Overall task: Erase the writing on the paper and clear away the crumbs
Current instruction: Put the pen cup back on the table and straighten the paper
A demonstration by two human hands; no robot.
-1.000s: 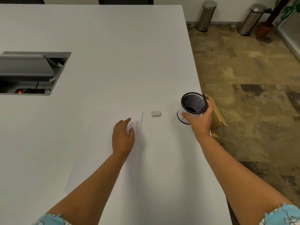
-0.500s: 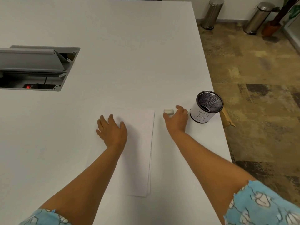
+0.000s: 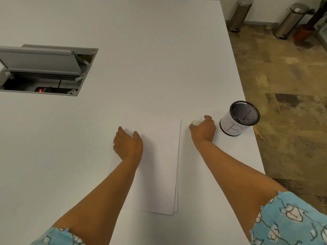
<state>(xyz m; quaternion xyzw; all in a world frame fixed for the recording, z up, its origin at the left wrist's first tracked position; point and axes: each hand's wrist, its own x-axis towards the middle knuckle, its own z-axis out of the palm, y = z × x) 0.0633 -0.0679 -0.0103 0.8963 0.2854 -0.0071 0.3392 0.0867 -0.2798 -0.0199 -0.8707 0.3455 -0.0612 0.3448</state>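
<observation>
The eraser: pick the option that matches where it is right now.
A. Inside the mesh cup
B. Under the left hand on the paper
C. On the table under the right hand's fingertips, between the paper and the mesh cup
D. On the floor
C: the eraser lies on the table at the right hand fingertips, between the paper and the mesh cup.
</observation>
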